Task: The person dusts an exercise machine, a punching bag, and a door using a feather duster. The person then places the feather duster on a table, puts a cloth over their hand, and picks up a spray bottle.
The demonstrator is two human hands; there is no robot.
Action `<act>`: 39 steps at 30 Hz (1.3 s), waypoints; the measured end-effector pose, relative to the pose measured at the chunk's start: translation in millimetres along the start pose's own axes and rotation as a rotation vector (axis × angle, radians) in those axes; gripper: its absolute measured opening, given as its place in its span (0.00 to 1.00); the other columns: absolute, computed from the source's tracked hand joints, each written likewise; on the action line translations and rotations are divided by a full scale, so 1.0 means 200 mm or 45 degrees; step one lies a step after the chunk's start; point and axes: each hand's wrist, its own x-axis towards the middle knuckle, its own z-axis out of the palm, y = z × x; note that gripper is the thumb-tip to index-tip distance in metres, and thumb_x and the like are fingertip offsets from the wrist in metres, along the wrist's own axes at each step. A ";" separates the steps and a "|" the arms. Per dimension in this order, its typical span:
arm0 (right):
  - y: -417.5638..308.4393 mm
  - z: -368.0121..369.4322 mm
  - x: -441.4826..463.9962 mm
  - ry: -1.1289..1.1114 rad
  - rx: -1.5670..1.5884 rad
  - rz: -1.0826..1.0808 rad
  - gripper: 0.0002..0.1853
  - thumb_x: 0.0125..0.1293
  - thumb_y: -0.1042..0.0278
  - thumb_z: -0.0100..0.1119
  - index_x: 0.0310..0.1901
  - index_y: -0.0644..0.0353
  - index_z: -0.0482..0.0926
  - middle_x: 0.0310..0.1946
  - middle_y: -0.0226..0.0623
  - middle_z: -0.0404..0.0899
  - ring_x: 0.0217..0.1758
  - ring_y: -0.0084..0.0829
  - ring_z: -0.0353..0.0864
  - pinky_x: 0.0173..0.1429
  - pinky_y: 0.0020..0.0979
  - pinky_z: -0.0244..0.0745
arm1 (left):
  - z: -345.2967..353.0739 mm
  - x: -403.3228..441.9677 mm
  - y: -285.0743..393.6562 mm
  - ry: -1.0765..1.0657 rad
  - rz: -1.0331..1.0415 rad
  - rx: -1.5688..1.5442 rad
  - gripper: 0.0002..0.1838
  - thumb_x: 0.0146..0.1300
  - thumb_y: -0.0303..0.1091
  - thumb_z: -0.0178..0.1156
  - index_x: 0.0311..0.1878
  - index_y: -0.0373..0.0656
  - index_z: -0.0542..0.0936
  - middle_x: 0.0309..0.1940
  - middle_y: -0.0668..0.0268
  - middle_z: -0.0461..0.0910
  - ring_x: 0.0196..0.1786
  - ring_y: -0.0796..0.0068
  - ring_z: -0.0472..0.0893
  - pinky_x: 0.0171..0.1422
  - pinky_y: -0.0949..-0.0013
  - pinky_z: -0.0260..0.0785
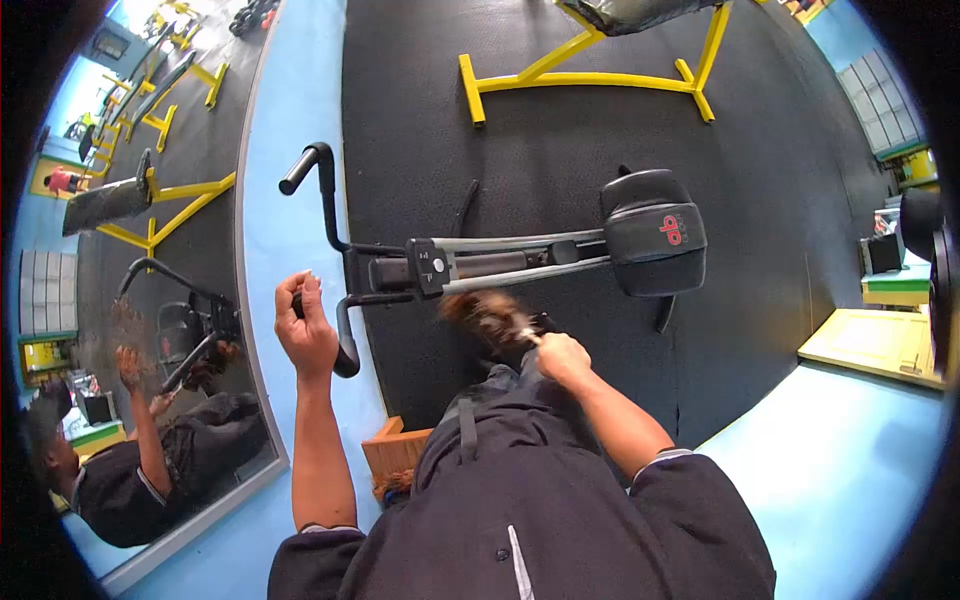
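My right hand (565, 358) is closed around the light-coloured handle of a brown feather duster (488, 316). The duster's fluffy head is smeared by motion and lies just below the rail of a black and grey exercise machine (520, 262). My left hand (306, 328) has its fingers curled round the grip end of the machine's near handlebar (346, 352), beside the blue wall. A second handlebar (327, 185) sticks out on the machine's far side. The padded seat (655, 232) with a red logo is at the right end.
A wall mirror (190, 330) at the left reflects me and the machine. A yellow-framed bench (590, 80) stands at the back on the black floor (750, 180). A wooden box-like piece (395, 448) is near my left side, and a yellow panel (875, 343) is at the right.
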 end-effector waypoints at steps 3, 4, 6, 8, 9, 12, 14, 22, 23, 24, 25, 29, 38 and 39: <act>0.18 -0.08 -0.05 -0.034 0.039 0.298 0.15 0.56 0.69 0.54 0.44 0.60 0.81 0.44 0.51 0.80 0.49 0.47 0.80 0.49 0.43 0.76 | -0.02 -0.01 -0.01 -0.013 0.028 0.070 0.08 0.69 0.33 0.53 0.42 0.39 0.76 0.30 0.66 0.76 0.32 0.80 0.73 0.35 0.75 0.67; 0.26 -0.08 -0.06 -0.065 0.012 0.342 0.15 0.55 0.69 0.54 0.44 0.62 0.81 0.45 0.51 0.80 0.49 0.47 0.80 0.49 0.43 0.75 | -0.02 -0.01 0.00 0.007 0.065 0.192 0.07 0.68 0.32 0.53 0.43 0.38 0.76 0.31 0.66 0.75 0.32 0.79 0.73 0.35 0.74 0.67; 0.40 -0.11 -0.11 -0.134 -0.010 0.438 0.16 0.56 0.68 0.53 0.46 0.62 0.81 0.47 0.49 0.79 0.52 0.46 0.79 0.52 0.42 0.75 | -0.02 -0.01 0.02 0.067 0.179 0.372 0.07 0.67 0.30 0.54 0.43 0.38 0.76 0.34 0.63 0.74 0.36 0.76 0.74 0.38 0.72 0.68; 0.53 -0.15 -0.18 -0.148 0.032 0.526 0.16 0.56 0.68 0.53 0.46 0.62 0.81 0.47 0.50 0.79 0.52 0.46 0.79 0.53 0.42 0.75 | -0.02 -0.03 0.02 0.142 0.244 0.420 0.11 0.63 0.27 0.58 0.48 0.37 0.74 0.42 0.59 0.72 0.44 0.67 0.73 0.46 0.69 0.67; 0.60 -0.16 -0.21 -0.134 0.058 0.569 0.16 0.57 0.68 0.53 0.46 0.62 0.81 0.47 0.51 0.79 0.52 0.47 0.79 0.53 0.42 0.74 | -0.02 -0.03 0.04 0.202 0.377 0.521 0.14 0.61 0.27 0.59 0.49 0.36 0.73 0.46 0.58 0.71 0.47 0.64 0.72 0.49 0.68 0.67; 0.86 -0.10 -0.26 -0.009 0.167 0.647 0.15 0.57 0.68 0.52 0.45 0.63 0.81 0.44 0.53 0.79 0.49 0.49 0.79 0.52 0.43 0.74 | 0.01 -0.07 0.16 0.242 0.679 0.705 0.20 0.56 0.23 0.59 0.53 0.34 0.69 0.51 0.55 0.67 0.55 0.58 0.67 0.58 0.58 0.61; 0.94 -0.12 -0.30 0.088 0.332 0.676 0.15 0.57 0.70 0.50 0.44 0.66 0.80 0.46 0.57 0.78 0.51 0.52 0.77 0.53 0.45 0.73 | 0.09 -0.13 0.24 0.154 0.675 0.720 0.21 0.55 0.23 0.58 0.53 0.34 0.68 0.51 0.52 0.67 0.57 0.56 0.65 0.62 0.54 0.55; 1.21 -0.04 -0.14 0.175 0.597 0.749 0.12 0.60 0.69 0.49 0.40 0.65 0.79 0.40 0.58 0.79 0.46 0.55 0.78 0.51 0.48 0.72 | 0.90 -0.27 0.34 -0.945 0.370 0.716 0.30 0.48 0.35 0.65 0.57 0.41 0.70 0.53 0.54 0.70 0.60 0.54 0.66 0.65 0.56 0.53; 1.25 -0.02 -0.12 0.140 0.631 0.766 0.12 0.60 0.69 0.49 0.40 0.65 0.79 0.40 0.58 0.79 0.46 0.55 0.78 0.51 0.48 0.72 | 1.00 -0.29 0.31 -1.099 0.330 0.795 0.31 0.48 0.37 0.66 0.57 0.42 0.70 0.54 0.53 0.69 0.59 0.53 0.66 0.64 0.55 0.53; 1.26 -0.07 -0.12 0.157 0.683 0.692 0.11 0.61 0.67 0.49 0.40 0.63 0.78 0.39 0.58 0.79 0.46 0.55 0.78 0.50 0.49 0.72 | 1.09 -0.31 0.27 -1.263 0.243 0.887 0.34 0.48 0.41 0.67 0.60 0.44 0.69 0.56 0.51 0.68 0.60 0.52 0.66 0.65 0.54 0.51; 1.27 -0.09 -0.10 0.178 0.738 0.622 0.11 0.63 0.64 0.49 0.39 0.62 0.77 0.38 0.58 0.79 0.45 0.56 0.78 0.49 0.50 0.72 | 1.19 -0.31 0.26 -1.469 0.161 0.962 0.34 0.49 0.42 0.67 0.60 0.43 0.69 0.57 0.50 0.67 0.61 0.52 0.66 0.64 0.53 0.53; 1.33 -0.09 0.16 0.014 0.777 0.541 0.12 0.66 0.61 0.46 0.44 0.58 0.74 0.36 0.57 0.79 0.43 0.56 0.78 0.47 0.52 0.72 | 1.65 -0.41 0.15 -1.741 0.239 0.993 0.32 0.50 0.43 0.65 0.59 0.43 0.70 0.54 0.52 0.70 0.59 0.53 0.68 0.64 0.53 0.56; 1.34 0.32 0.58 0.083 1.068 0.559 0.09 0.65 0.64 0.49 0.39 0.60 0.74 0.30 0.59 0.78 0.39 0.59 0.77 0.43 0.53 0.71 | 2.28 -0.61 -0.29 -1.741 0.045 0.971 0.26 0.54 0.44 0.62 0.55 0.44 0.72 0.47 0.52 0.75 0.52 0.50 0.74 0.57 0.52 0.65; 1.33 0.31 0.52 0.062 1.076 0.571 0.09 0.65 0.64 0.49 0.39 0.60 0.74 0.30 0.59 0.78 0.39 0.59 0.77 0.43 0.53 0.71 | 2.29 -0.63 -0.32 -1.741 0.049 0.932 0.26 0.54 0.44 0.62 0.55 0.44 0.72 0.46 0.51 0.75 0.52 0.50 0.74 0.57 0.52 0.65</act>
